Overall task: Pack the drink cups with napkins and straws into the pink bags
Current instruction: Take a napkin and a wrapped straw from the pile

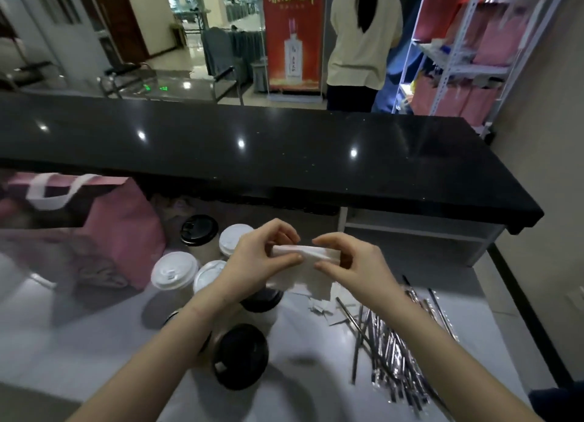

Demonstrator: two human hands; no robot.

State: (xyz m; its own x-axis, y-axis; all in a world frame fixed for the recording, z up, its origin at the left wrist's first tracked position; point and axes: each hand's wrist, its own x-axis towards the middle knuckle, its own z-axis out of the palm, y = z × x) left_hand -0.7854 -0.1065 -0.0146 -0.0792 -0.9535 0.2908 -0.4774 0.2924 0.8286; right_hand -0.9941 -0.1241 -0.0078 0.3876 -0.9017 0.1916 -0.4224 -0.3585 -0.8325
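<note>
Hands meet above the middle of the white counter point(316, 374), and both are pinching one white napkin point(303, 252). The left hand point(262, 257) holds its left end between thumb and curled fingers, and the right hand point(350, 263) holds its right end the same way. The napkin is gathered into a narrow strip along its top, its long axis running left to right between the two hands, and a looser flap hangs below. My reading is that it is being folded before it goes in with a drink. The pink bag point(123, 228) stands toward the far left corner of the counter, white handle uppermost; it is blurred, so I cannot tell whether its mouth stands open. Lidded cups point(173, 274), some with white lids and some with black, stand in a cluster between the bag and the hands, partly under the left forearm. Wrapped straws point(392, 352) lie in a loose heap near the right edge, below the right wrist. So the bag lies to the left of the napkin, beyond the cups, and the left hand is the nearer one. Carrying the strip there would likely mean passing over the lids, end first.
</note>
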